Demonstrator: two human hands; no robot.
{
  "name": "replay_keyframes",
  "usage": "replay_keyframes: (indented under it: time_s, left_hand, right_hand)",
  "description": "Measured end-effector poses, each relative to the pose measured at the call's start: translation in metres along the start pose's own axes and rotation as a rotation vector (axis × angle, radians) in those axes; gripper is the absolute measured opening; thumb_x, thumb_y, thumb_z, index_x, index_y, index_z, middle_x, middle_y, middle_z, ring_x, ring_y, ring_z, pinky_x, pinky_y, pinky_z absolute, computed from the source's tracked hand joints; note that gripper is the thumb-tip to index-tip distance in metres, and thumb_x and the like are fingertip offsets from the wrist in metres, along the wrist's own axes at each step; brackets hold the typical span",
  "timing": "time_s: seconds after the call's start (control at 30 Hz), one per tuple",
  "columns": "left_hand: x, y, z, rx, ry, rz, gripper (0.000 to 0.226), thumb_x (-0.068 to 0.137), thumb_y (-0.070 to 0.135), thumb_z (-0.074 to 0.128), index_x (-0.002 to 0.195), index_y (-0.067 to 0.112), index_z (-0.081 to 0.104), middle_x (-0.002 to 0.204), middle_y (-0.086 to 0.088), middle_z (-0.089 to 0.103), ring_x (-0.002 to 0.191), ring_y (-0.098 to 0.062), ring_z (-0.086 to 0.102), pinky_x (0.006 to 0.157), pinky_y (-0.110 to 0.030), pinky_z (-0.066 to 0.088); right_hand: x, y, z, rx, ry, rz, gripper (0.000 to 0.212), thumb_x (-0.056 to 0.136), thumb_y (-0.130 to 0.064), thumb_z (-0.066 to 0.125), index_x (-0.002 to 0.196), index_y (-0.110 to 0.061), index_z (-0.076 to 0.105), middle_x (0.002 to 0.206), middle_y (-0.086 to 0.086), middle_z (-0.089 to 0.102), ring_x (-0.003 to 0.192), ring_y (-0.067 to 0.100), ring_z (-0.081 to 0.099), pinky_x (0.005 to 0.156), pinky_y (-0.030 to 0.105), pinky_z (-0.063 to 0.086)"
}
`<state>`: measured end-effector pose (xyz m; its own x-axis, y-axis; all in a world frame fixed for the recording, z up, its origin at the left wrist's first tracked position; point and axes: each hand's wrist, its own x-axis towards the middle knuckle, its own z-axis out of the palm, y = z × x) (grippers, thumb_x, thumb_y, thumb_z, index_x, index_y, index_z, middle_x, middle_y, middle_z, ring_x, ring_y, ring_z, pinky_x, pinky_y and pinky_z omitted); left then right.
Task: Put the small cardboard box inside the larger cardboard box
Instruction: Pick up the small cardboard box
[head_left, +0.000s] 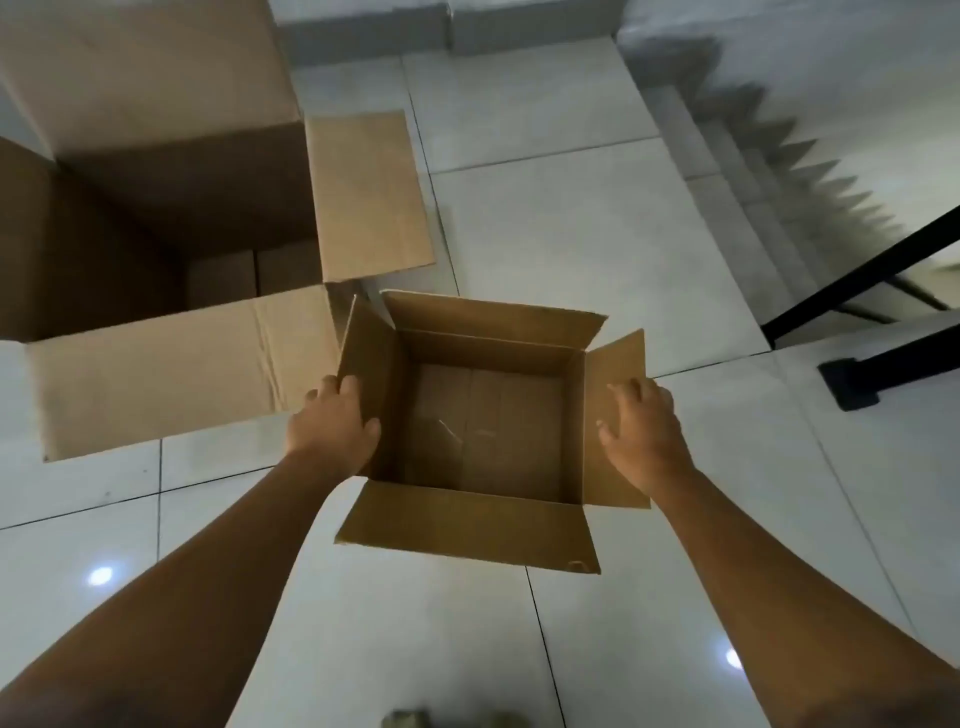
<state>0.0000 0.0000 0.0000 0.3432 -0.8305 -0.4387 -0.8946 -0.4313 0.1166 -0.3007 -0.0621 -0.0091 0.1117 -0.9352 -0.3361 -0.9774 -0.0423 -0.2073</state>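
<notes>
While both hands flank it, the small cardboard box (485, 426) sits open-topped on the tiled floor (597, 234), all four flaps raised or splayed. Left hand (332, 423): fingers curled over the left flap's outer face, thumb on its inner face, pinching the flap. Right hand (641, 431): fingers together, laid flat against the right flap; grip uncertain. Larger cardboard box (156, 218): open, beyond and left of the left fingertips, just beside the small box. Stair railing (857, 291): well right of the right fingers.
</notes>
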Motion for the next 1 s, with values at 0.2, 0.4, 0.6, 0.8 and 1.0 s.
replay_keyframes:
  time_s: [0.2,0.4,0.6,0.8,1.0]
  left_hand:
    - [0.022,0.009,0.032,-0.133,0.218,-0.116,0.059,0.083,0.025,0.062,0.132,0.009,0.034,0.133,-0.019,0.043,0.114,-0.040,0.051,0.086,-0.051,0.052]
    - [0.035,0.008,0.046,-0.302,0.267,-0.150,0.047,0.088,0.027,0.059,0.127,0.010,0.040,0.119,-0.018,0.062,0.101,-0.039,0.063,0.080,-0.049,0.055]
    - [0.045,-0.003,0.062,-0.262,0.212,-0.190,0.035,0.096,0.034,0.041,0.107,0.003,0.054,0.095,-0.022,0.066,0.084,-0.037,0.061,0.065,-0.038,0.043]
    - [0.029,-0.001,0.054,-0.256,0.308,-0.119,0.035,0.098,0.030,0.035,0.102,0.001,0.055,0.088,-0.021,0.064,0.075,-0.035,0.057,0.061,-0.038,0.038]
    - [-0.011,0.019,0.014,-0.299,0.323,-0.052,0.035,0.098,0.031,0.034,0.102,0.003,0.055,0.079,-0.013,0.058,0.069,-0.024,0.051,0.060,-0.036,0.039]
  right_hand:
    - [0.013,0.018,0.037,0.170,0.190,0.116,0.057,0.084,-0.017,0.065,0.134,-0.009,0.038,0.143,0.016,0.036,0.125,0.032,0.048,0.093,0.036,0.051]
    - [0.017,0.015,0.057,0.368,0.271,0.211,0.073,0.082,-0.017,0.068,0.139,-0.015,0.023,0.137,0.016,0.050,0.104,0.035,0.065,0.081,0.036,0.056]
    - [0.025,0.020,0.067,0.369,0.261,0.404,0.033,0.092,-0.030,0.054,0.112,-0.004,0.050,0.109,0.020,0.067,0.092,0.038,0.067,0.071,0.036,0.054]
    - [0.019,0.021,0.061,0.284,0.284,0.359,0.022,0.096,-0.021,0.046,0.104,-0.002,0.054,0.101,0.020,0.069,0.088,0.036,0.067,0.065,0.030,0.047]
    - [-0.013,0.018,0.018,0.265,0.287,0.340,0.024,0.096,-0.023,0.045,0.105,-0.003,0.053,0.099,0.020,0.069,0.085,0.036,0.067,0.064,0.032,0.049]
